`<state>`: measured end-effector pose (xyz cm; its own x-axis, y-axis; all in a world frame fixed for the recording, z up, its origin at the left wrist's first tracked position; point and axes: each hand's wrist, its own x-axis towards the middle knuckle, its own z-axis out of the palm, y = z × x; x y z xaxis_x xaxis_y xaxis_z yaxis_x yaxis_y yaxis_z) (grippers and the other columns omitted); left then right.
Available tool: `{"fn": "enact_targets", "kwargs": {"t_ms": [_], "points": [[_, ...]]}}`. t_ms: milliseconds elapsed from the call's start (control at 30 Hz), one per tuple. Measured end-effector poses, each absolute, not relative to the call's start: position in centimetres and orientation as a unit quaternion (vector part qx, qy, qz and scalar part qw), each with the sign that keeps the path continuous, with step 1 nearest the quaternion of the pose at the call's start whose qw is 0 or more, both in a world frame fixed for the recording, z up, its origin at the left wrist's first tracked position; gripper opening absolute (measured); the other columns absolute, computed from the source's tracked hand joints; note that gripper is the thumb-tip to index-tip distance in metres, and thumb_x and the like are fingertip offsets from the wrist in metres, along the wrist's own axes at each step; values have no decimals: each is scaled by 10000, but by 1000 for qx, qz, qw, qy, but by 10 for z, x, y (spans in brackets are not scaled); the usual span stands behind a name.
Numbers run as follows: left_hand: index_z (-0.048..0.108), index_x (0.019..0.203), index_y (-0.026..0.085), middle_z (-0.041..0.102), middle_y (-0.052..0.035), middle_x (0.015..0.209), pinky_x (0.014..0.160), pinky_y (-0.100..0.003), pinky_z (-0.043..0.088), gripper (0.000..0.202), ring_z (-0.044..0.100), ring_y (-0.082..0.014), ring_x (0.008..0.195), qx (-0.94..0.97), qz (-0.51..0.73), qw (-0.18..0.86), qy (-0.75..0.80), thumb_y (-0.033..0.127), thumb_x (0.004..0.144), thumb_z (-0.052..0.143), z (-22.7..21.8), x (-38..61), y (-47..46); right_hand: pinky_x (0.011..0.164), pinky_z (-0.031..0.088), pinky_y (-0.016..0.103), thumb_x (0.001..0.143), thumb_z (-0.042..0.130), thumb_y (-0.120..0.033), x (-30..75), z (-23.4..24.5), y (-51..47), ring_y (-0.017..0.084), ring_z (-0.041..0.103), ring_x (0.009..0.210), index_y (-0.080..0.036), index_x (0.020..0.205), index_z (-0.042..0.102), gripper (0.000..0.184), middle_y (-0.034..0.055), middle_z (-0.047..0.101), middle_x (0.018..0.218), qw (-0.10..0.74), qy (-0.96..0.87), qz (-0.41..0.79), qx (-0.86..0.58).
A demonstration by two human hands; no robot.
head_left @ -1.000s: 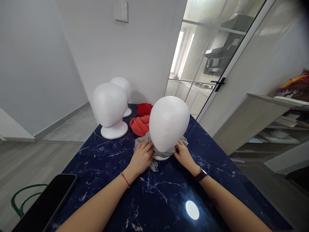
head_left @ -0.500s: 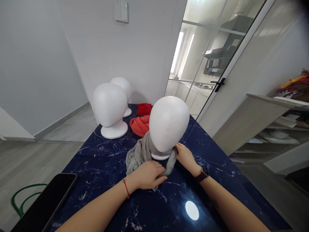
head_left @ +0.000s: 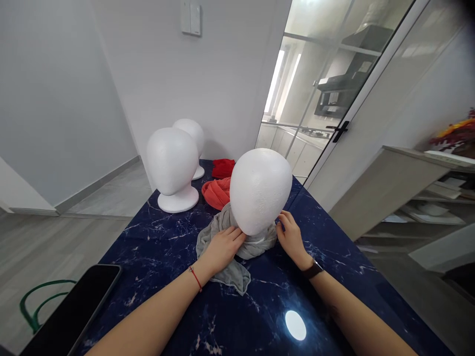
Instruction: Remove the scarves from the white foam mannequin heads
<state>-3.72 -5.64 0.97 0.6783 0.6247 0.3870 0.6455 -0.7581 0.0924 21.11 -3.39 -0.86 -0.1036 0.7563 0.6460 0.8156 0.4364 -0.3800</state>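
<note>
A white foam mannequin head [head_left: 260, 190] stands on the dark blue marbled table [head_left: 237, 316] in front of me. A grey scarf [head_left: 226, 269] is wound round its neck, with a tail lying on the table toward me. My left hand [head_left: 222, 244] presses the scarf against the left of the neck, fingers curled on the cloth. On the right of the neck, my right hand [head_left: 291, 236] grips the scarf, and a dark watch sits on that wrist.
Two more white foam heads [head_left: 171, 163] stand at the far left. An orange scarf [head_left: 217, 192] and a red scarf [head_left: 222, 168] lie behind the near head. A black phone [head_left: 70, 314] rests at the table's left edge. A glass door is at the right.
My left hand drew the grey scarf's end out toward me across the table, then came back up to the neck. The scarf's tail now trails forward. My right hand stayed at the neck.
</note>
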Motion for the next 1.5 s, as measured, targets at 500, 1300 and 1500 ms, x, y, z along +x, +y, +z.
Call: {"fn": "enact_targets", "kwargs": {"t_ms": [500,1300,1500], "points": [[628,892,163,620,-103,935,890,-451,376,198,500,-279,998,-878,-191,50,-435,331,790,598,18,-33,-62,817,381,356,839,447,-114,191,8,-47,229,492,930,-203,771,628,212,65,613,875,216,-850,-52,-477],[520,1181,174,488,-127,1273,831,-416,399,436,430,-283,1079,-824,-194,54,-529,110,754,466,12,-47,-51,789,374,322,877,460,-153,189,16,-45,209,563,887,-199,760,645,223,47,687,843,116,-854,-88,-499],[582,1064,122,520,-148,1116,799,-408,396,374,443,-293,1015,-731,-192,23,-654,299,738,532,10,-51,-44,853,361,337,871,450,-140,194,16,-42,204,580,894,-203,727,632,240,38,687,828,98,-852,-91,-507]]}}
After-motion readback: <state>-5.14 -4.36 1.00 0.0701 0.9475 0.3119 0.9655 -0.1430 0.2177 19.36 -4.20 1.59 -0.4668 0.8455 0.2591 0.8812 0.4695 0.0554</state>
